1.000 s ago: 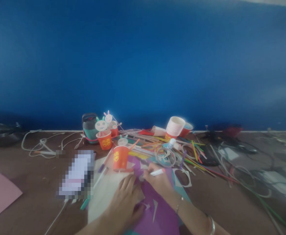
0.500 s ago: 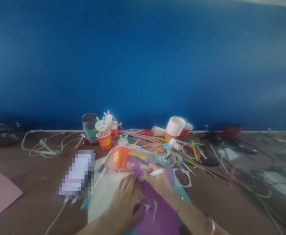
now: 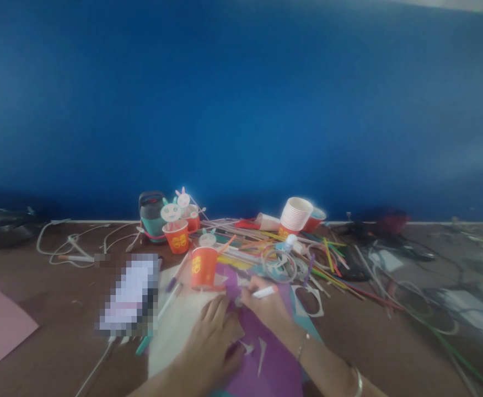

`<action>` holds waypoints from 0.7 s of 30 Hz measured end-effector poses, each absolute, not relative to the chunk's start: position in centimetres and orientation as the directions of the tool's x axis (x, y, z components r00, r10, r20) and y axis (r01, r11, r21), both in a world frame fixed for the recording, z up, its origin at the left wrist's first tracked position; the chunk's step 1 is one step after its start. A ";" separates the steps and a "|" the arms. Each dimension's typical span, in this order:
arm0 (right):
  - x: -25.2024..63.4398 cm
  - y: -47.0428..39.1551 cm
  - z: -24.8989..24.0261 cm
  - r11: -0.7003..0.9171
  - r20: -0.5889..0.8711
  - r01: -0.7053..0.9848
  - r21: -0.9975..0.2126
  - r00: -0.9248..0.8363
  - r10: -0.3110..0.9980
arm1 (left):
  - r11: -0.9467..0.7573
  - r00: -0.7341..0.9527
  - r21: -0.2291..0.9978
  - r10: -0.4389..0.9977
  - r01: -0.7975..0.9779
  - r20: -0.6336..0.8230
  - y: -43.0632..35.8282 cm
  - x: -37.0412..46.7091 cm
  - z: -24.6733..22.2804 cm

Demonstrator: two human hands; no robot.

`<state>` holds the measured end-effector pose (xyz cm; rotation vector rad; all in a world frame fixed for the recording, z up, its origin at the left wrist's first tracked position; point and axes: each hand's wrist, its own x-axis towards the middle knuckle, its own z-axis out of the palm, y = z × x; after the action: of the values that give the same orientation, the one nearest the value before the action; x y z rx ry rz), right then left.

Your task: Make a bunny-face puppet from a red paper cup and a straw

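My right hand is closed round a white marker, whose tip points down and left at the paper. Small pale paper there is mostly covered by my fingers. Palm down, my left hand lies with fingers stretched out, pressing on the sheets just left of my right hand. Beneath both hands are a purple sheet and a white sheet. White paper scraps rest on the purple one. A red paper cup with yellow print stands just beyond my left fingers, a rabbit-like paper face above it.
Behind are stacked paper cups, another red cup with a paper face, and many coloured pipe-cleaner-like sticks. A blurred-out phone lies left, near pink paper. Cables trail across the table. A blue wall rises behind.
The rear end of the marker has shifted very slightly as my right hand moves a little. My left hand stays in place.
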<state>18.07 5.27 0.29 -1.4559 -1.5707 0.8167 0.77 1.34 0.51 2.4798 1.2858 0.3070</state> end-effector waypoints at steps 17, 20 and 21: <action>18.9 5.0 1.3 0.102 0.174 0.322 -0.941 0.203 0.964 | -0.594 0.599 0.382 0.792 0.708 0.122 1.2 0.8 0.3; 20.6 5.3 2.2 0.077 0.171 0.327 -0.942 0.269 0.948 | -0.598 0.596 0.358 0.793 0.718 0.127 1.3 0.9 0.2; 21.2 5.5 2.4 0.070 0.168 0.360 -0.930 0.248 0.954 | -0.597 0.594 0.343 0.794 0.725 0.126 1.4 0.8 0.1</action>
<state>21.25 5.53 2.41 -1.4846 -1.2969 0.7217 0.83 1.36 0.14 2.5682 1.2499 0.3896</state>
